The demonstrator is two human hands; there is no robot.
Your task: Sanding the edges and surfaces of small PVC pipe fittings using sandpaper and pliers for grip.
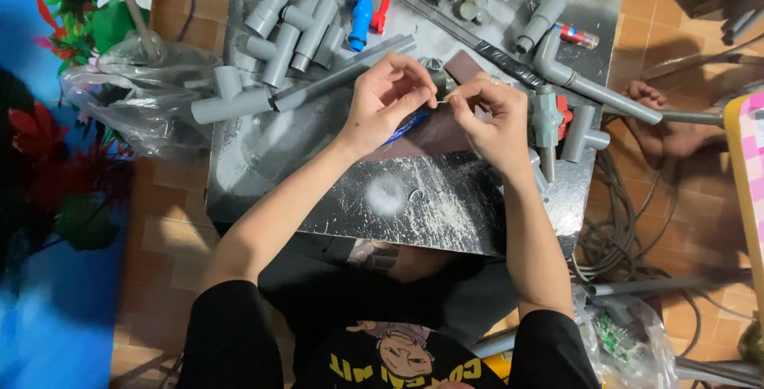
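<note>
Both hands meet over the middle of a dusty dark work board (446,198). My left hand (387,96) and my right hand (489,114) pinch the two ends of a very small thin piece between their fingertips; what it is cannot be told. A blue pen-like tool (407,127) lies slanted under the left hand, partly hidden. A brown sheet (434,136) lies on the board beneath the hands.
Many grey plastic pipes and fittings (294,31) lie across the board's far half, with a blue elbow (360,7), a red-handled valve (380,12) and a long black-taped rod (477,39). Clear plastic bags (135,95) sit left. Cables (621,230) and a bare foot (668,122) are right.
</note>
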